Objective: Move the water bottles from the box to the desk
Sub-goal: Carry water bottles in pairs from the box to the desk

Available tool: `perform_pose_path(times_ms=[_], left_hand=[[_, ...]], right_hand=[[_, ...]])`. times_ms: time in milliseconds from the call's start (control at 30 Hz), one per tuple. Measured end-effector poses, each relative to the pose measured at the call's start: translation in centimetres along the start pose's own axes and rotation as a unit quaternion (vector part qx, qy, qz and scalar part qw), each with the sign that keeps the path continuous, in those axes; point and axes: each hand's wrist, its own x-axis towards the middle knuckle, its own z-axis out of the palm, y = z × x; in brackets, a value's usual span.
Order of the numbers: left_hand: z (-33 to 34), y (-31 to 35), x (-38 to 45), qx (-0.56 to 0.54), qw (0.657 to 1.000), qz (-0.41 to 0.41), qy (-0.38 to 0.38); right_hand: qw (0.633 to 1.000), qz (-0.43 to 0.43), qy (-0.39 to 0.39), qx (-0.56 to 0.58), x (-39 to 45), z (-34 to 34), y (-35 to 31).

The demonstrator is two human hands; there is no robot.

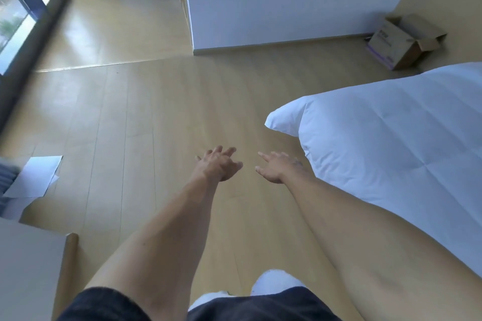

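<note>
Bottles of water are nowhere to be seen from the head camera; the only likely holder is the cardboard box point(405, 43), which sits on the wood floor point(146, 117) at the far right, against the base of the white wall point(287, 0) and just past the corner of the bed point(391, 143), its flaps open and its inside turned away, so whether it holds any bottles cannot be told. Both arms reach forward over the bare floor: the left hand point(217, 164) has its fingers spread and relaxed, and the right hand point(277, 168) is likewise open with straight fingers, neither one holding or touching anything. Both are well apart from the box. The desk cannot be picked out with certainty; a pale surface point(26, 268) at the lower left edge, near some loose white papers point(34, 177), may be it. From here the risks are mostly of the walk: the bed's overhanging duvet corner lies between the person and the box and could catch a leg, the papers could slip underfoot on the return, and reaching blind into a box whose contents are hidden may mean a poor hold and a dropped bottle.
</note>
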Motion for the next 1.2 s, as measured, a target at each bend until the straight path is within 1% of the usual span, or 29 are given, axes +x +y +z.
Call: perform_pose_path(times_ms=[233,433,533,633,733,967,1200], left_hand=[[-4.9,-0.8,10.2,0.007,1.0,-0.004,-0.005],[-11.1,-0.7,20.9,0.021,0.999,-0.027,0.012],[-15.2,0.1,26.0,0.028,0.999,-0.041,0.01],[-18.8,1.7,31.1,0.026,0.999,-0.036,0.024],[-21.1,3.4,35.6,0.024,0.999,-0.025,0.018],[-25.7,6.9,48.0,0.043,0.999,0.012,0.005],[-30.6,12.5,63.2,0.066,0.994,0.083,-0.007]], right_hand=[[1.0,-0.002,-0.008,0.008,10.0,-5.4,-1.6],[0.999,-0.031,0.007,0.02,21.5,-12.6,-3.0],[0.999,-0.043,0.002,0.03,26.9,-17.0,-3.1],[0.998,-0.042,0.013,0.034,31.7,-21.1,-2.4],[0.998,-0.041,0.012,0.037,35.8,-24.3,-1.3],[0.998,0.006,0.012,0.061,44.6,-29.5,2.6],[0.992,0.089,0.019,0.086,55.4,-36.2,7.7]])
